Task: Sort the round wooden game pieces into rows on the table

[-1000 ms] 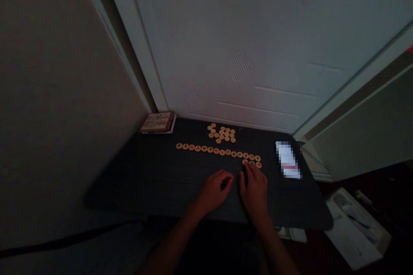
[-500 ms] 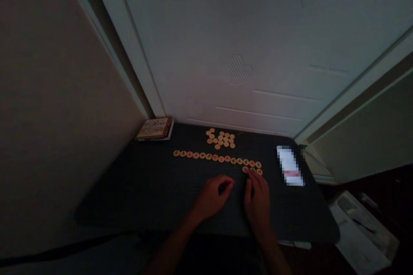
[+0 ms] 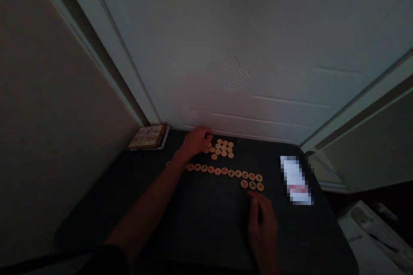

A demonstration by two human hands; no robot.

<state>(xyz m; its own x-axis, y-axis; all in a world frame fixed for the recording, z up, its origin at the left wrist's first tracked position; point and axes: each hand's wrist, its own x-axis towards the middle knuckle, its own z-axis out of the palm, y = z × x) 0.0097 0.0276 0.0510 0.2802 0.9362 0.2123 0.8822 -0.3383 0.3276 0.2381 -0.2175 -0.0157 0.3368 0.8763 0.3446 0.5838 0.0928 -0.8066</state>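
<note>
My left hand [image 3: 197, 141] reaches across to the back of the dark table, its fingers curled at the left side of a cluster of round wooden Chinese chess pieces [image 3: 223, 148]. Those pieces lie plain side up. The fingertips hide what they touch. Nearer me runs a long row of Chinese chess pieces [image 3: 217, 171] with red and black characters facing up; my left forearm covers part of its left end. Three more marked pieces [image 3: 252, 185] form a short row under its right end. Just below them rests my right hand [image 3: 263, 219], fingers loosely extended, holding nothing visible.
A flat box or book stack [image 3: 147, 137] lies at the table's back left corner. A phone-like bright, blurred-out object [image 3: 295, 179] is on the right. Behind the table stands a pale panel with a heart relief [image 3: 236, 74]. A white box [image 3: 374, 232] sits beyond the right edge.
My left hand has moved from the near middle up to the back cluster. My right hand has drawn back from the short row, leaving its three pieces uncovered. The view has shifted slightly.
</note>
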